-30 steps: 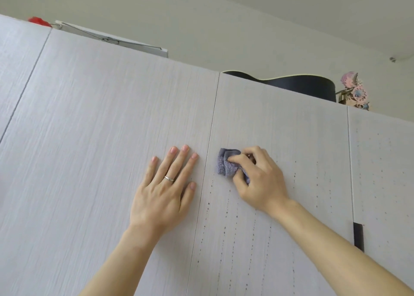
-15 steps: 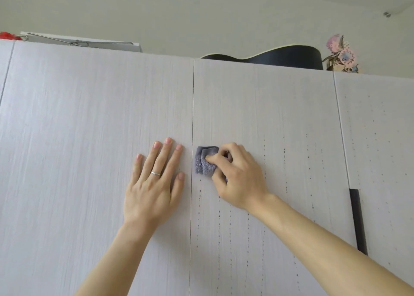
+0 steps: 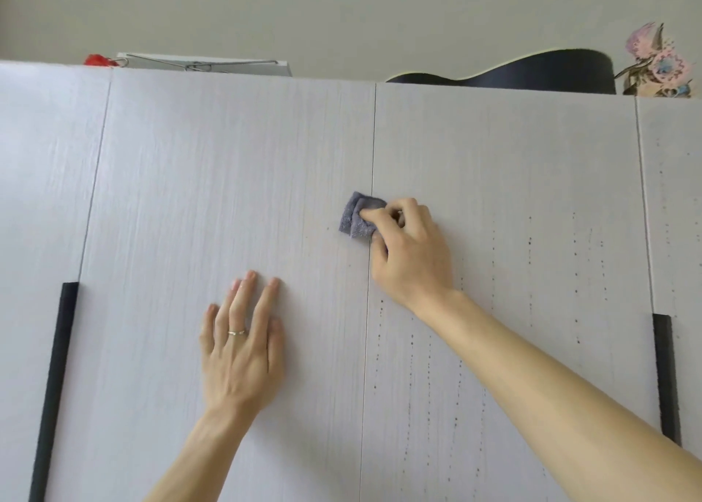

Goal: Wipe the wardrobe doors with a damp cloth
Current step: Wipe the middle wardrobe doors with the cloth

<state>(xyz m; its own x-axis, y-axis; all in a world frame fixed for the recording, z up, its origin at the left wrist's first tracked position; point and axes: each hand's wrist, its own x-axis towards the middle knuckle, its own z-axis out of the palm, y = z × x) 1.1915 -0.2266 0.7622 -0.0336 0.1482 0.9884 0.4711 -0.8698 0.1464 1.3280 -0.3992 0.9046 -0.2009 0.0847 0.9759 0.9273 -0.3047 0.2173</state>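
Note:
Pale wood-grain wardrobe doors fill the view. My right hand [image 3: 408, 251] grips a small folded grey-blue cloth [image 3: 357, 218] and presses it on the seam between the middle-left door [image 3: 228, 167] and the middle-right door [image 3: 513, 152]. The cloth lies mostly on the left door's edge. My left hand [image 3: 243, 344], with a ring, rests flat on the middle-left door, fingers straight, lower than the cloth. Rows of small dark drip marks run down the right door.
Two black vertical handles show: a left handle [image 3: 57, 380] and a right handle [image 3: 665, 380]. On top of the wardrobe lie a red item [image 3: 97, 60], a white flat box with a wire hanger [image 3: 205, 64], a dark guitar body [image 3: 532, 72] and paper flowers [image 3: 657, 64].
The view tilted down and shifted, bringing the black handles into sight. My right hand slid the cloth left onto the door seam. My left hand now sits lower relative to the cloth.

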